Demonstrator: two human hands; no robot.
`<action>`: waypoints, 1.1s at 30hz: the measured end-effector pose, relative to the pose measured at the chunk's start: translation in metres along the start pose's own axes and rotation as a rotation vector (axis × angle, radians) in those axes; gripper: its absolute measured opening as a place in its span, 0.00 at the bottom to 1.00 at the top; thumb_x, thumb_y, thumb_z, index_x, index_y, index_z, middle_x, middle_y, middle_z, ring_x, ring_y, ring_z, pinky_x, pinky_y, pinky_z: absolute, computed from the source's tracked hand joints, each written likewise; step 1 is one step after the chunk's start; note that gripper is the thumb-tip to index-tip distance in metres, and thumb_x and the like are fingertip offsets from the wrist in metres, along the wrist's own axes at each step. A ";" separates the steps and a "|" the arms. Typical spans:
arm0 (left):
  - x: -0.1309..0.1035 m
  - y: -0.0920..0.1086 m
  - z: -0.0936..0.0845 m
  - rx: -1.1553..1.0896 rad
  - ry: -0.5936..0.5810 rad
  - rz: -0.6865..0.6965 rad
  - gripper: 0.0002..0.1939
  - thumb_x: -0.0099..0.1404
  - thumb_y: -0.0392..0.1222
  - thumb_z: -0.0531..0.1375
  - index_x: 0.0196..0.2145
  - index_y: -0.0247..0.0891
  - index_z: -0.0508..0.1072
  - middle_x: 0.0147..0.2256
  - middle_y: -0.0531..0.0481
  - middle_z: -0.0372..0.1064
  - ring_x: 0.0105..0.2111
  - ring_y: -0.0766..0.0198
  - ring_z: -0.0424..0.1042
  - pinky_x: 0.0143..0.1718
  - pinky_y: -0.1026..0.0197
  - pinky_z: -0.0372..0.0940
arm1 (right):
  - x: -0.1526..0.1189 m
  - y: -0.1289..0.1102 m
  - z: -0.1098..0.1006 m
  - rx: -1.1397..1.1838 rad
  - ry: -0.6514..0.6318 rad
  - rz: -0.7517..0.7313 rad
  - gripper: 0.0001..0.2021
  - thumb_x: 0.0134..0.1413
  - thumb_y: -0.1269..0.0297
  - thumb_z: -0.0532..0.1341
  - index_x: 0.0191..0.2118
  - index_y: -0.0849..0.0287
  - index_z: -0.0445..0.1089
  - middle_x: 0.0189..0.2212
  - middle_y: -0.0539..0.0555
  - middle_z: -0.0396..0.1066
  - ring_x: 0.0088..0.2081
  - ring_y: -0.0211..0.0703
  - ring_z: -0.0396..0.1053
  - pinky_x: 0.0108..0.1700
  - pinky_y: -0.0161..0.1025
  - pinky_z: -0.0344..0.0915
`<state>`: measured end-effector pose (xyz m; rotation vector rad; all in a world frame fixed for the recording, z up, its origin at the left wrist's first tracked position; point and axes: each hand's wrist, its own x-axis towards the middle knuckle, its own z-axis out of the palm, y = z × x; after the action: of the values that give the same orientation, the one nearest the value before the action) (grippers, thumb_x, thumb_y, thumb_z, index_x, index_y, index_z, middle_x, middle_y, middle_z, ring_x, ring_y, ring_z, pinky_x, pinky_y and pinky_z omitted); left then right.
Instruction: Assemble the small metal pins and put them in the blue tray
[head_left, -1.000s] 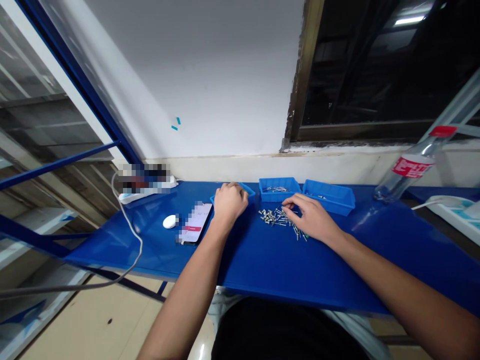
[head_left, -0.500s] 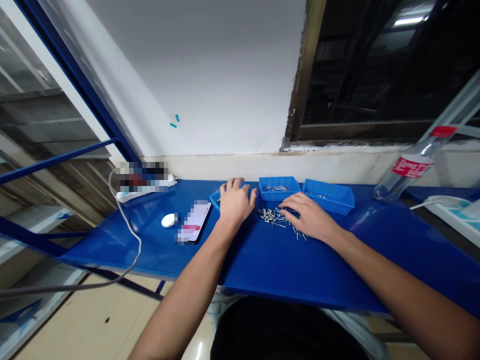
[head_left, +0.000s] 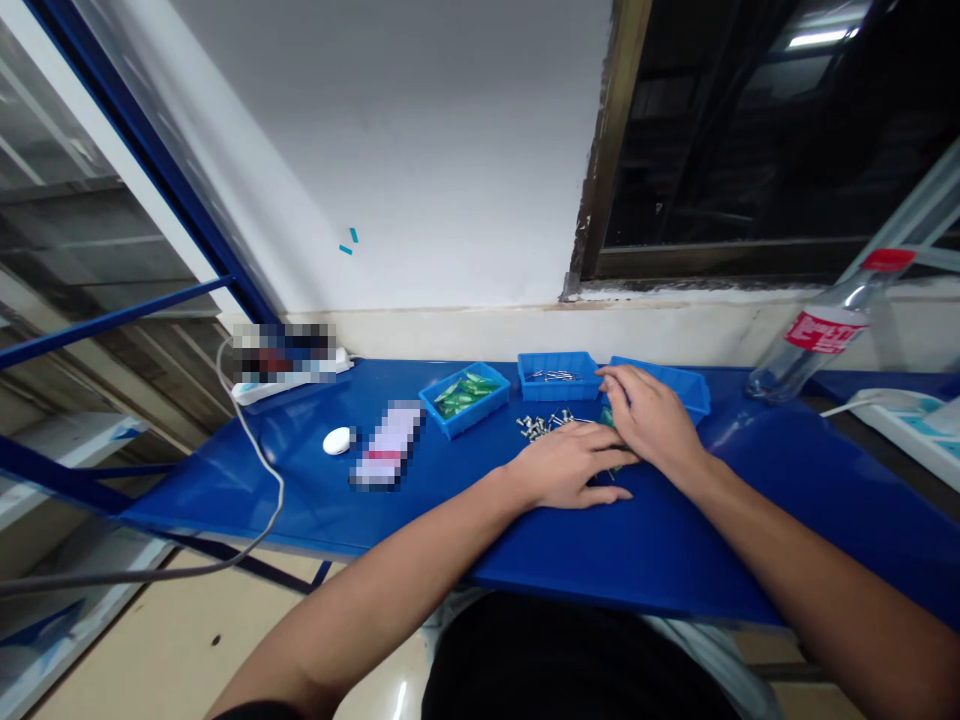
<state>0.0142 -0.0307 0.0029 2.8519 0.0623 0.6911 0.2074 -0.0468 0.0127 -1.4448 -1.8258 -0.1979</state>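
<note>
Bottle (head_left: 832,322), red label (head_left: 821,333) too blurry to read, three blue bins (head_left: 559,388), metal pins (head_left: 534,430) in front, left hand (head_left: 574,465) open over them, right hand (head_left: 651,415) bent, can't tell if gripping

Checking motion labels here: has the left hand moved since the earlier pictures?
Yes. Against the leftmost blue bin, which it was over before, the left hand has moved rightward and nearer the person, to the metal pins.

The blue table (head_left: 585,560) carries, left to right across mid-frame, a phone (head_left: 388,445), blue bins (head_left: 469,412), loose rivets (head_left: 536,428) and a bottle (head_left: 817,335).
</note>
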 end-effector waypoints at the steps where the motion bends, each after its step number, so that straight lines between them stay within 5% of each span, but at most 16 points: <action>1: 0.001 -0.001 0.002 0.002 -0.023 0.014 0.22 0.72 0.50 0.61 0.59 0.38 0.75 0.57 0.37 0.73 0.59 0.49 0.70 0.64 0.50 0.60 | 0.000 -0.001 -0.001 0.011 0.007 0.004 0.17 0.72 0.61 0.48 0.53 0.54 0.72 0.47 0.60 0.77 0.48 0.57 0.75 0.52 0.53 0.70; 7: -0.002 -0.010 -0.005 0.073 -0.144 -0.024 0.15 0.75 0.42 0.56 0.54 0.42 0.77 0.54 0.44 0.77 0.55 0.53 0.73 0.61 0.51 0.61 | -0.001 -0.007 0.002 0.078 0.000 0.031 0.14 0.71 0.58 0.52 0.51 0.54 0.72 0.45 0.59 0.78 0.44 0.55 0.76 0.50 0.51 0.71; 18: -0.011 -0.015 -0.015 0.074 -0.068 -0.146 0.13 0.72 0.32 0.56 0.49 0.40 0.77 0.45 0.46 0.79 0.48 0.59 0.76 0.55 0.55 0.62 | 0.001 -0.007 0.003 0.136 0.023 0.051 0.14 0.68 0.55 0.56 0.48 0.56 0.73 0.42 0.58 0.79 0.39 0.51 0.77 0.47 0.49 0.72; 26: -0.012 -0.018 -0.022 -0.218 0.276 -0.328 0.08 0.69 0.34 0.61 0.44 0.38 0.78 0.43 0.48 0.80 0.43 0.62 0.79 0.51 0.60 0.69 | 0.003 -0.009 -0.002 0.256 0.000 0.187 0.17 0.68 0.49 0.57 0.45 0.56 0.76 0.41 0.58 0.80 0.40 0.51 0.77 0.44 0.46 0.72; 33: -0.008 -0.023 -0.022 -0.486 0.705 -0.508 0.12 0.69 0.37 0.62 0.50 0.35 0.73 0.41 0.44 0.77 0.40 0.63 0.77 0.47 0.59 0.73 | 0.002 -0.012 0.004 0.600 -0.134 0.271 0.20 0.66 0.44 0.59 0.49 0.53 0.76 0.46 0.57 0.80 0.50 0.55 0.76 0.55 0.51 0.70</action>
<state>-0.0025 -0.0047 0.0132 1.9042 0.6017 1.3178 0.1948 -0.0470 0.0151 -1.2640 -1.5759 0.5503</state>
